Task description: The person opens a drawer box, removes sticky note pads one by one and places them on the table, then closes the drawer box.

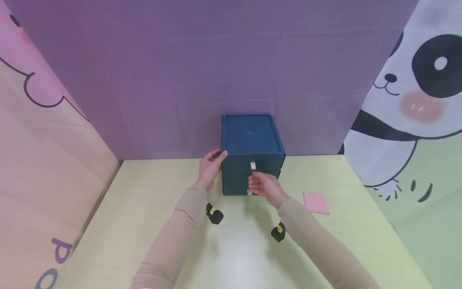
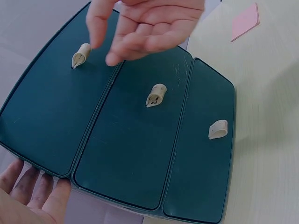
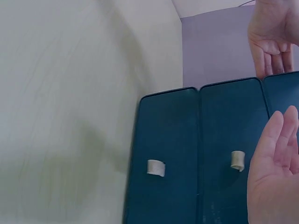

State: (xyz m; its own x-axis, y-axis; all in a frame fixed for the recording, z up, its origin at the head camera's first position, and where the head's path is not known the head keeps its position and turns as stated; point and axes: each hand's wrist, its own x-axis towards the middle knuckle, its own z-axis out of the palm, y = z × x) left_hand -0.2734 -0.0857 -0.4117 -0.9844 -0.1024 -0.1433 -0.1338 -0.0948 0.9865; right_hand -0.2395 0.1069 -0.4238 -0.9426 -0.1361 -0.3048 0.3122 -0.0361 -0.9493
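Note:
A dark blue-green box with three stacked drawers stands against the back wall, all drawer fronts flush. My left hand rests against its left side near the front corner, fingers extended along that side in the left wrist view. In front of the drawers hovers my right hand, its fingers loosely bent and holding nothing. Just above it is the top drawer's cream loop pull. The left wrist view also shows the middle pull and bottom pull; in the head view the right hand hides the middle one.
A pink square pad lies on the pale table right of the box. Small black pieces with yellow marks show beside the left forearm and right forearm. A purple cloth wall rises behind; printed cloths flank the table.

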